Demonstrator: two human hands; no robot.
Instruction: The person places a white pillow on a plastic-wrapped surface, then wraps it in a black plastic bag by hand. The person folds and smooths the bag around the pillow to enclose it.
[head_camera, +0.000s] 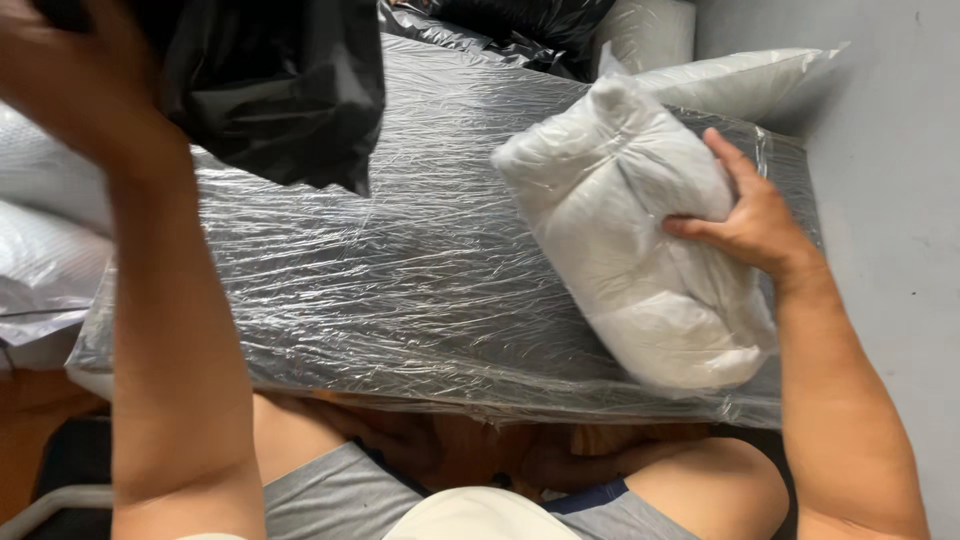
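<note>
White plastic-wrapped pillow bundle (630, 240) clamped under right hand (755, 225); crumpled black plastic bag (270, 85) clutched by left hand (80, 85); best gripped firmly, film slippery.

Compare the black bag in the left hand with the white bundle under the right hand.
The black plastic bag is dark, opaque and limp; the white wrapped bundle is pale, stuffed and rounded. The left hand holds the bag lifted in the air; the right hand presses the bundle onto the plastic-wrapped surface. Both are plastic-covered.
</note>
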